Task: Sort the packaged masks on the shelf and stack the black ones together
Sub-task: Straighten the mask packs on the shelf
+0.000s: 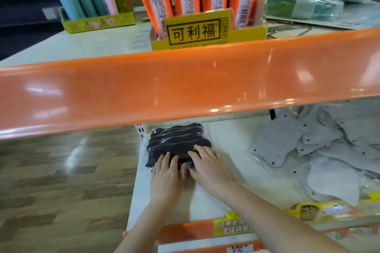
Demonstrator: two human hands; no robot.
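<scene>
Masks in black (176, 139), each in clear wrap, lie as a fanned pile at the left end of the lower shelf (226, 135), so the colour is kept in one place. On the near edge of this pile the left hand (167, 172) presses flat, its grip wide and holding nothing; just beside it the right hand (207, 162) does the same, probably to square the pile. Well apart on the right, grey masks (320, 150) lie scattered, not yet sorted.
</scene>
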